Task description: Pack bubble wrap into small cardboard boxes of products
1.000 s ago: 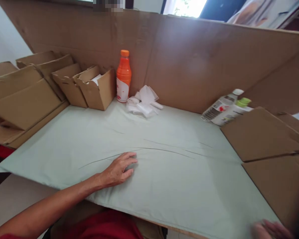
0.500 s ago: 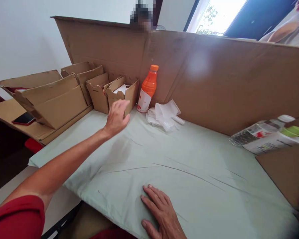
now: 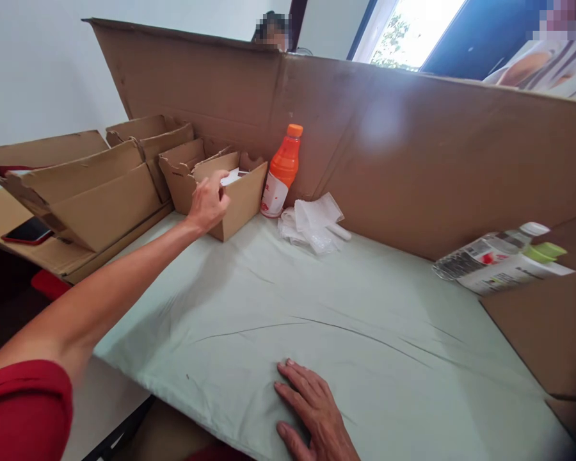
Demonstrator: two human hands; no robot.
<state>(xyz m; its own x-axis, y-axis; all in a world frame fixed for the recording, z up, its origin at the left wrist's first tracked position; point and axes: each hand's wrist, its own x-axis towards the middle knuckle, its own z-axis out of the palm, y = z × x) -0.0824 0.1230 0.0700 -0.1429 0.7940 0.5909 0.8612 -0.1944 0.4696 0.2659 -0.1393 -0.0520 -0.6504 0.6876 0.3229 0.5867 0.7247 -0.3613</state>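
My left hand point(image 3: 207, 203) reaches to the back left and grips the front wall of a small open cardboard box point(image 3: 246, 200). Its fingertips hook over the box's top edge. White paper-like pieces point(image 3: 231, 177) show inside. Just right of the box, an orange drink bottle point(image 3: 283, 165) leans against the cardboard partition. My right hand point(image 3: 314, 410) lies flat on the pale green cloth point(image 3: 365, 371) near the front edge, fingers spread, holding nothing.
Crumpled clear plastic bags point(image 3: 317, 224) lie by the bottle. Larger cardboard boxes point(image 3: 105, 192) and a phone point(image 3: 27, 230) are at left. A clear bottle point(image 3: 489, 251) and a white container with a green cap point(image 3: 513, 272) lean at right. Two people are beyond the tall cardboard partition point(image 3: 413, 160).
My left hand has moved slightly left and closed on the small box's front wall. The box now juts further forward onto the cloth. My right hand has stayed in place.
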